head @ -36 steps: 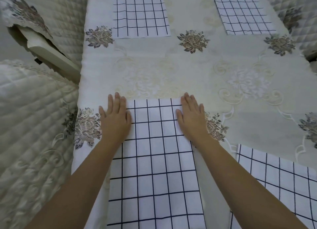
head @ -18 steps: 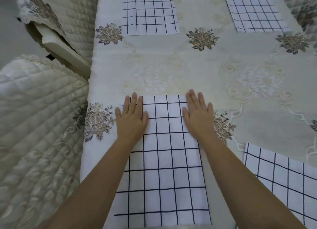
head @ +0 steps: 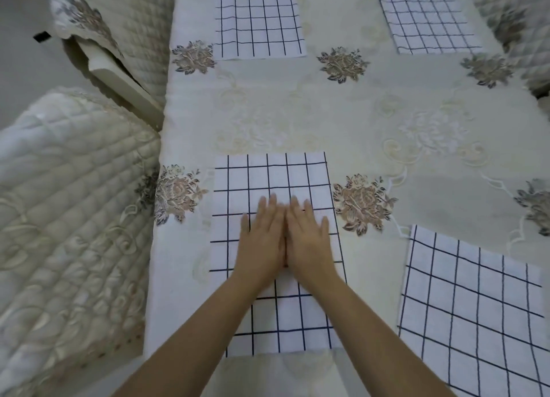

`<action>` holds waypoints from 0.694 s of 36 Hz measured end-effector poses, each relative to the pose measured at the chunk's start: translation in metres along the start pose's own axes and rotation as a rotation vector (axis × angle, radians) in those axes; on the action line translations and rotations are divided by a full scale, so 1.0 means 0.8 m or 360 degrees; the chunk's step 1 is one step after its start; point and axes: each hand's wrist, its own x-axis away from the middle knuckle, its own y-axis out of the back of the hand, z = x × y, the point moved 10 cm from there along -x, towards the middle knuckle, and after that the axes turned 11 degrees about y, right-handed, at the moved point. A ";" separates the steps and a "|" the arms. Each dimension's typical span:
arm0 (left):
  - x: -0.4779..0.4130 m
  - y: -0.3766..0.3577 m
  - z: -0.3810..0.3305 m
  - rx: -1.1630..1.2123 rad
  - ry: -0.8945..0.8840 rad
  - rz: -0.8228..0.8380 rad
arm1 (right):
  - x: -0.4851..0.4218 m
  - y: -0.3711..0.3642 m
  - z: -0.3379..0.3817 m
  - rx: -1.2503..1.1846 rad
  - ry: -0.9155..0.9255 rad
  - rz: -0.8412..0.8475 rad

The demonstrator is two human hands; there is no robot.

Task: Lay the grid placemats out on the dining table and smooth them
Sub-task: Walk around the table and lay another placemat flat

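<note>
Both hands are down flat on the near placemat (head: 276,173), right in its middle. The left hand (head: 262,242) and the right hand (head: 308,239) lie side by side, palms down, their inner edges touching along the thumbs. The fingers (head: 272,206) are straight and loosely together, pointing away from the person; they are clamped on nothing, simply pressed on the cloth; the fingertips are blurred, so finer detail there is lost.

The mat itself, white with a dark grid, lies flat on the worktop (head: 327,114), on the person's side and toward the left, with its long sides running away from the person.

Over to the right lies a second placemat (head: 470,301), apart from the first; it is turned at a slight angle and cut off by the frame's right and lower edges. Across the worktop there are two more: the far-left placemat (head: 259,19) sits square; the far-right placemat (head: 428,16) is a touch skewed; both are cut off by the top of the frame.

Under everything is a cream tablecloth (head: 431,188) with embroidered flowers. One left rose (head: 175,193) sits near the mat's left edge; one right rose (head: 361,203) is just beside its right edge.

Off the worktop's left side is a near quilted chair cover (head: 68,203), with a far quilted chair cover (head: 119,19) beyond it; a third quilted cover (head: 512,19) shows at the top right corner.
</note>
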 end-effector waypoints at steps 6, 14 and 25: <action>0.028 -0.012 0.035 -0.0076 0.0082 0.0018 | 0.032 0.001 -0.036 0.0200 -0.0061 0.0037; 0.066 -0.003 0.110 0.0030 0.0424 0.0038 | 0.060 0.016 -0.083 0.0074 -0.0267 0.0056; 0.120 -0.020 0.003 0.0016 0.0153 0.0234 | 0.102 -0.012 0.029 0.0130 -0.0105 0.0128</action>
